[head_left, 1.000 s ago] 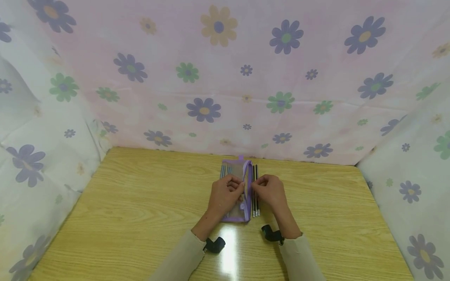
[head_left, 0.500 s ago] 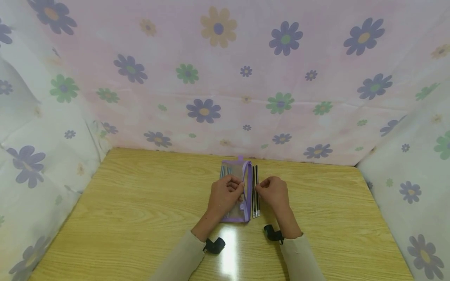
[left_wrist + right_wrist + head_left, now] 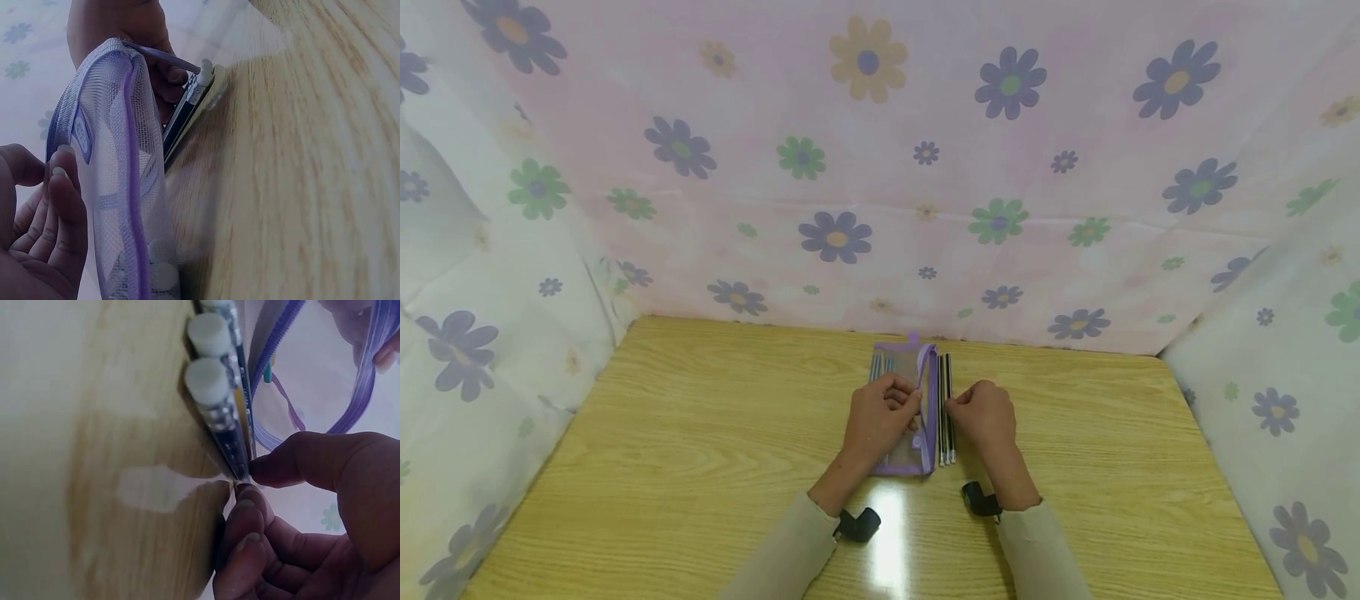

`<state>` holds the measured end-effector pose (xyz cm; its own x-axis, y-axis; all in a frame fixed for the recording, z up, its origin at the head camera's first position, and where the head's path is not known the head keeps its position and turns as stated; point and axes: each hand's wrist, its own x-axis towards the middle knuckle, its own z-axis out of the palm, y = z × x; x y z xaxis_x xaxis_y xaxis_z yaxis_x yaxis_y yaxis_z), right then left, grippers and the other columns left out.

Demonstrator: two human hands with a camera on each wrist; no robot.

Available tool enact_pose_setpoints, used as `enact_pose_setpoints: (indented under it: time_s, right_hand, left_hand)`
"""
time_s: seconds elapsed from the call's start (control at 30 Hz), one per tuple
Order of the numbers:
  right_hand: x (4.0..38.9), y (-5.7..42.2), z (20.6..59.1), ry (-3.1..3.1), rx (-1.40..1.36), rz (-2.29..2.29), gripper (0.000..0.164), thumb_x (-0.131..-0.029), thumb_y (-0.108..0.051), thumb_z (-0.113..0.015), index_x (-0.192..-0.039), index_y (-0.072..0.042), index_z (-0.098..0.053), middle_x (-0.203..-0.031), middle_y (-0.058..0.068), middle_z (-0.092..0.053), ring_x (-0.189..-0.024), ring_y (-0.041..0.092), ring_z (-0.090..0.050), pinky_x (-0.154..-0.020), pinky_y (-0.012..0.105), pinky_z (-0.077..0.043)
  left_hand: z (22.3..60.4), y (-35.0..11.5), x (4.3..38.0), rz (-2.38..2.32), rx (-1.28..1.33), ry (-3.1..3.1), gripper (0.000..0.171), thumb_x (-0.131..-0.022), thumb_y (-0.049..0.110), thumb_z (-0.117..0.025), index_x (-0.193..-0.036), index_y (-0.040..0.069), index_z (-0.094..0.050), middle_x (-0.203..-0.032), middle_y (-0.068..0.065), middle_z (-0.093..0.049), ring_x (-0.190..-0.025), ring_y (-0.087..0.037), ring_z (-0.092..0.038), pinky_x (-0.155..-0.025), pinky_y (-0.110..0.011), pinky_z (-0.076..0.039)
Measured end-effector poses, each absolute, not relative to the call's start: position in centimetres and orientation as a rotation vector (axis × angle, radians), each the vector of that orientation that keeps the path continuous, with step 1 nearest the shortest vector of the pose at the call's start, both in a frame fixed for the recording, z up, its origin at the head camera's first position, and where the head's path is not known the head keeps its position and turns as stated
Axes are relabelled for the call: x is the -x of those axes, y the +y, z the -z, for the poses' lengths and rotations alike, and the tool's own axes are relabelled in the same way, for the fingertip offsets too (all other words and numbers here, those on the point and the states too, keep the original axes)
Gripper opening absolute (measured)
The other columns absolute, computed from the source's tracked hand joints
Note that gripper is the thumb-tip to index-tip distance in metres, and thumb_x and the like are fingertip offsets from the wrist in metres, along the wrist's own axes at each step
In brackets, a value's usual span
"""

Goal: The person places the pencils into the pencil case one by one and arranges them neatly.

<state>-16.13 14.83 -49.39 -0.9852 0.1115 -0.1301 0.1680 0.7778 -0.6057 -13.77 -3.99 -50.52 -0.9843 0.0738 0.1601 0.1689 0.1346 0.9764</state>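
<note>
A mesh zip pencil case [image 3: 904, 469] with purple trim lies on the table, its zipped side gaping toward the right. My left hand [image 3: 876, 421] pinches the zipper edge between thumb and fingers and holds it up, as the left wrist view of the mesh case [image 3: 112, 181] shows. Several pencils show through the mesh on the case's left. Right beside the opening lie three dark striped pencils [image 3: 947, 446], white eraser ends toward me. My right hand [image 3: 988, 412] pinches the outermost pencil [image 3: 215, 400] partway along its length; the fingertips' far side is hidden.
The wood-grain table [image 3: 715, 442] extends to both sides and in front. Flowered cloth [image 3: 880, 192] closes off the back and both sides. Black wrist cameras [image 3: 859, 525] sit at the cuffs.
My right hand has moved slightly right, from near the case's opening to the outer pencil. My left hand keeps its hold on the zipper edge.
</note>
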Motion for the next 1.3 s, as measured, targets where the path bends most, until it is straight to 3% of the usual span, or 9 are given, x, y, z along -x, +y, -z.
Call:
enact_pose_setpoints:
  time_s: [0.37,0.67,1.03,1.3]
  right_hand:
    - [15.8,14.2,49.2,2.89,-0.256,0.948,0.032,-0.086,-0.025,-0.077,-0.059,-0.01,-0.071,-0.054,-0.001,-0.062,-0.047,0.015,-0.054,-0.039,0.025,-0.038]
    - [15.9,14.2,49.1,2.927,-0.312,0.838,0.047,-0.082,-0.022,-0.074,-0.043,-0.02,-0.047,-0.042,-0.008,-0.039,-0.04,0.011,-0.038,-0.035,0.023,-0.023]
    - [15.9,14.4,48.8,2.923,-0.324,0.78,0.041,-0.078,-0.02,-0.071,-0.045,-0.02,-0.046,-0.043,-0.008,-0.038,-0.041,0.011,-0.039,-0.036,0.023,-0.025]
    - [15.8,14.7,48.8,2.93,-0.286,0.844,0.039,-0.077,-0.02,-0.072,-0.044,-0.018,-0.052,-0.043,-0.008,-0.042,-0.041,0.012,-0.041,-0.036,0.024,-0.025]
  left_hand:
    - [50.4,-4.0,13.7,2.01,0.259,-2.301,0.004,-0.1,0.008,-0.073,-0.098,0.004,-0.073,-0.078,-0.006,-0.073,-0.056,-0.017,-0.07,-0.05,-0.031,-0.061]
    - [50.5,-4.0,13.8,2.031,0.247,-2.281,0.005,-0.099,0.008,-0.075,-0.098,0.003,-0.074,-0.079,-0.01,-0.074,-0.058,-0.026,-0.072,-0.049,-0.029,-0.06]
    - [49.6,-3.6,13.6,2.022,0.193,-2.297,0.008,-0.098,-0.001,-0.073,-0.099,-0.009,-0.071,-0.078,-0.018,-0.073,-0.06,-0.04,-0.071,-0.052,-0.047,-0.062]
    - [48.0,-3.5,12.9,1.995,0.209,-2.287,0.005,-0.099,-0.003,-0.07,-0.098,-0.008,-0.071,-0.078,-0.019,-0.073,-0.058,-0.038,-0.07,-0.049,-0.036,-0.061]
